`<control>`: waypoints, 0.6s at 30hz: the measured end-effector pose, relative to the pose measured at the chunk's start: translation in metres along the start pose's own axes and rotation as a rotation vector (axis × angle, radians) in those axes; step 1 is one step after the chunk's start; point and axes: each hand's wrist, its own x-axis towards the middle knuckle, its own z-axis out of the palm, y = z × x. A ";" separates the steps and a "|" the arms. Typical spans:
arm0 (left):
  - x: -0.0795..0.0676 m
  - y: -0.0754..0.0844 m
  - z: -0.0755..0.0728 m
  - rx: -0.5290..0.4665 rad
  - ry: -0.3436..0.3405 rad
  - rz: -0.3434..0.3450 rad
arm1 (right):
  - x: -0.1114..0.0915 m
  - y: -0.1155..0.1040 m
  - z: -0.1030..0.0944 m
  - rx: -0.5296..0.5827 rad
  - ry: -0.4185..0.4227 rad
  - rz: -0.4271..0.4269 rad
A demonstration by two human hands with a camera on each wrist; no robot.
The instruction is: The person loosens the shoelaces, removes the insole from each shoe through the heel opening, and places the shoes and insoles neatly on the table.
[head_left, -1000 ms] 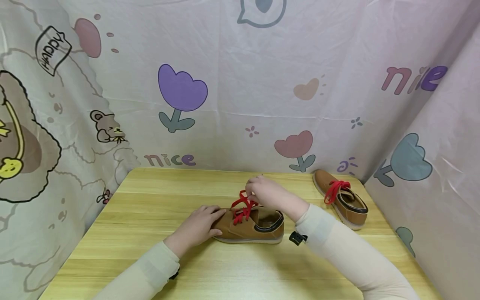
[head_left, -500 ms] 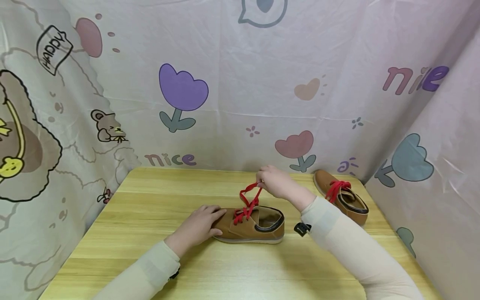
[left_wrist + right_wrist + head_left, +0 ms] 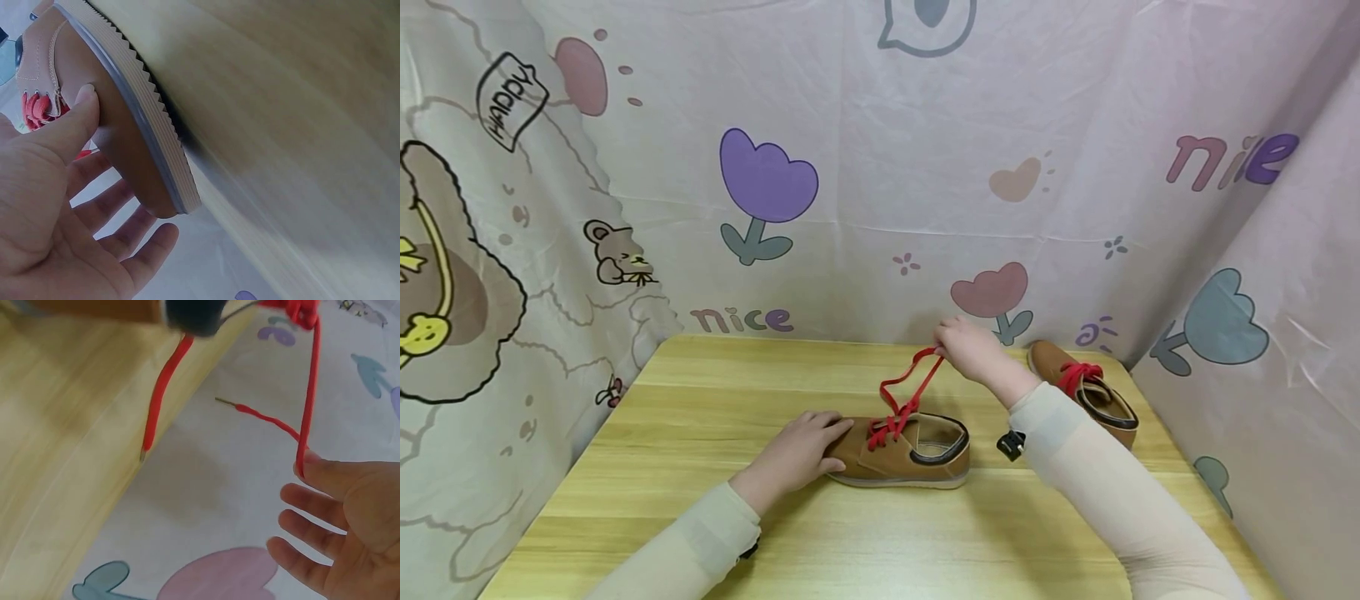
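A brown shoe with red laces lies on the wooden table, its toe to the left and its opening to the right. My left hand holds the toe; in the left wrist view the thumb presses one side while the fingers lie about the other. Up and to the right of the shoe, my right hand pinches a red shoelace and draws it taut from the eyelets. In the right wrist view its tipped end sticks out past the thumb, and another lace end hangs loose.
A second brown shoe with tied red laces stands at the table's back right corner, partly hidden by the right sleeve. A patterned curtain rises along the rear edge of the table and both sides.
My right hand has moved up and to the right, away from the shoe, pulling the lace longer and straighter. The left hand and shoe have stayed in place.
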 end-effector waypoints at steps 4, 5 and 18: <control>0.000 0.000 0.000 0.006 0.001 0.002 | 0.001 0.012 0.003 -0.016 0.026 0.024; 0.000 0.000 0.000 0.006 0.000 0.001 | 0.002 0.016 0.004 -0.015 0.027 0.031; 0.001 -0.001 0.002 0.012 -0.002 -0.002 | -0.003 0.052 0.018 -0.048 0.065 0.119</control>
